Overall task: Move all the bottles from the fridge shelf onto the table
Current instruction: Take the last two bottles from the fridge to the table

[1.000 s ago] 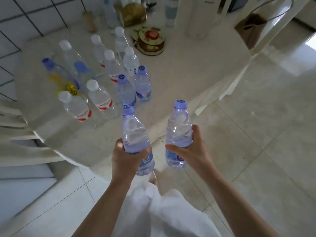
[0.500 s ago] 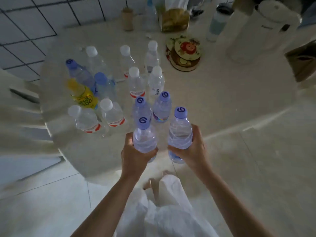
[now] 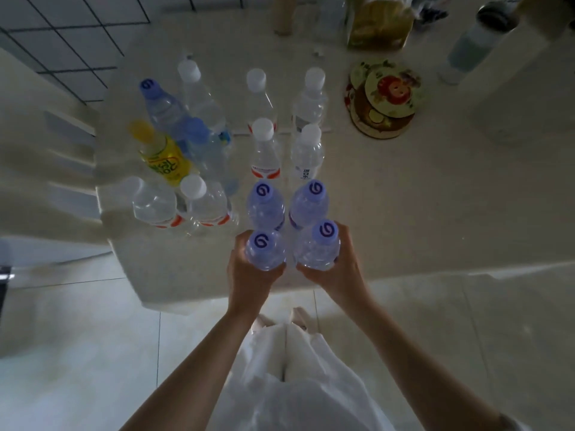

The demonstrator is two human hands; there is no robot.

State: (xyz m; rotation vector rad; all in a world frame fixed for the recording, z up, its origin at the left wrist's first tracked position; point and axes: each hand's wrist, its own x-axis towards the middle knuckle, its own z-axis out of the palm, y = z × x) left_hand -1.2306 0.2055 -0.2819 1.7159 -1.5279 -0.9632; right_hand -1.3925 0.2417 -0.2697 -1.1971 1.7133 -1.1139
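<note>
My left hand (image 3: pixel 249 275) grips a clear water bottle with a purple cap (image 3: pixel 264 248), upright over the near edge of the pale table (image 3: pixel 420 213). My right hand (image 3: pixel 337 269) grips a second purple-capped bottle (image 3: pixel 319 247) right beside it. Directly behind them two more purple-capped bottles (image 3: pixel 266 203) (image 3: pixel 309 202) stand on the table. Further back stand several white-capped water bottles (image 3: pixel 264 150), a yellow drink bottle (image 3: pixel 161 157) and blue-capped bottles (image 3: pixel 165 104). I cannot tell whether the held bottles touch the tabletop. The fridge is out of view.
A round flower-patterned tin (image 3: pixel 385 98) sits at the back right, with a grey-white flask (image 3: pixel 473 38), a yellowish bag (image 3: pixel 379 23) and a small jar (image 3: pixel 283 14) behind. A white slatted chair (image 3: pixel 46 169) stands left. Tiled floor (image 3: pixel 77 353) lies below.
Both hands carried their bottles forward from over the floor to the table's near edge, right behind the two purple-capped bottles. My view swung to look more steeply down on the table.
</note>
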